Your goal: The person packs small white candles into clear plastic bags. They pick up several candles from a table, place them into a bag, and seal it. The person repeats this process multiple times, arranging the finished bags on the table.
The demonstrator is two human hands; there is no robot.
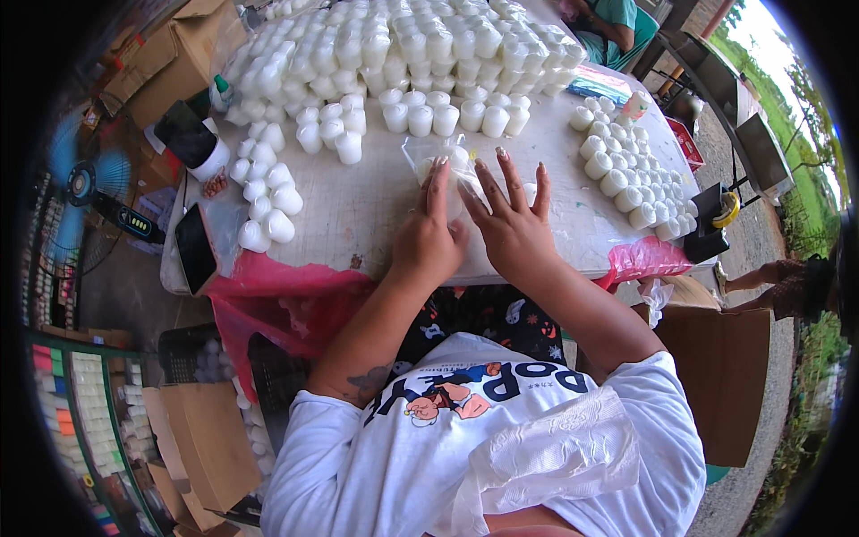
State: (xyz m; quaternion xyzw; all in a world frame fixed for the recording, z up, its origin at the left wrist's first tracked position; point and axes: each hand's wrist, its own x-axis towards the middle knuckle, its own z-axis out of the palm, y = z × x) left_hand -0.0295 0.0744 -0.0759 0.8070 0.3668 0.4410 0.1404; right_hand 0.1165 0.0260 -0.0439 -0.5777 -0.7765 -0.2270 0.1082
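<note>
A clear plastic bag (413, 154) with small white cup-shaped candles in it lies at the middle of the table. Against its near left side rests my left hand (431, 237), its fingers stretched forward and close together. My right hand (514, 224) is spread over the bag's right side, fingertips raised and apart. The palms partly hide the bag and the candles, and the left thumb is hard to make out. Just beyond the bag stand short rows of loose white candles (420, 119).
Bagged candles (358, 45) are piled along the far side. Loose candles stand at left (268, 192) and right (626, 170). A phone (195, 249) lies at the left edge, near a fan (82, 183). Pink plastic (286, 300) drapes the near edge. Another person (613, 27) sits far right.
</note>
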